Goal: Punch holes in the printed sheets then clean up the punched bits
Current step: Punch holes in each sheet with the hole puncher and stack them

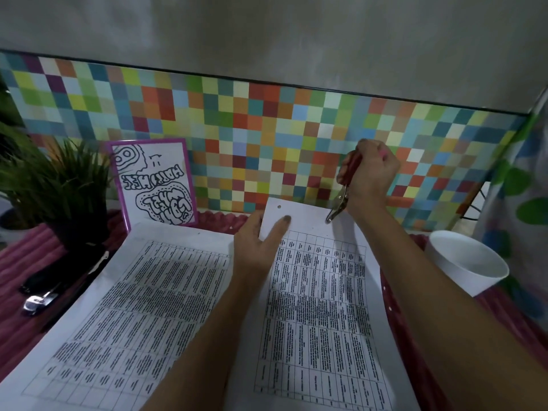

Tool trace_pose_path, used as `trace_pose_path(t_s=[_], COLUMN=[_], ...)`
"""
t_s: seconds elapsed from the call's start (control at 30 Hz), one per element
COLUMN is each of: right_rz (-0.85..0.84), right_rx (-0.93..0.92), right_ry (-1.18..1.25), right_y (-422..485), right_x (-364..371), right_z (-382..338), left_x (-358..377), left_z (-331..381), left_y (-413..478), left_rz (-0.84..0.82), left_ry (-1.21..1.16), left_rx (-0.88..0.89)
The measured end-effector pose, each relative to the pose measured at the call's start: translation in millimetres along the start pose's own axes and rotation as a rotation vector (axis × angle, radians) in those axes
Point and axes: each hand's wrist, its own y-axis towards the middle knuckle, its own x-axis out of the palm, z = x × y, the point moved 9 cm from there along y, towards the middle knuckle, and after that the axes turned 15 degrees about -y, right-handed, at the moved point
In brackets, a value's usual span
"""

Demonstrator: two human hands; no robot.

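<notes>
At 8 o'clock lies a spare sheet (pixel 133 307). Your left hand (pixel 258 247) pinches the far corner of the central printed sheet (pixel 314 292), thumb on top. At its 1 o'clock, your right hand (pixel 373 176) fingers grip the hole punch (pixel 341 203), nose at the sheet's far edge.

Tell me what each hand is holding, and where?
The right hand grips the hole punch by its red handles. The left hand pinches the printed sheet at its far left corner.

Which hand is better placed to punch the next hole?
The right hand: it grips the hole punch, its head at the top edge of the printed sheet. The left hand holds that sheet.
</notes>
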Motion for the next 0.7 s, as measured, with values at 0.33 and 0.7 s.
trace_pose_path(t_s=[0.33, 0.7], right_rz=[-0.294, -0.353], right_rx=[0.090, 0.112], right_ry=[0.055, -0.040], right_y=[-16, -17], right_x=[15, 14], right_z=[4, -7], left_x=[-2, 0], left_z=[-3, 8], left_y=[-1, -4], left_rz=[0.032, 0.055], left_ry=[0.087, 0.115], left_rx=[0.015, 0.119])
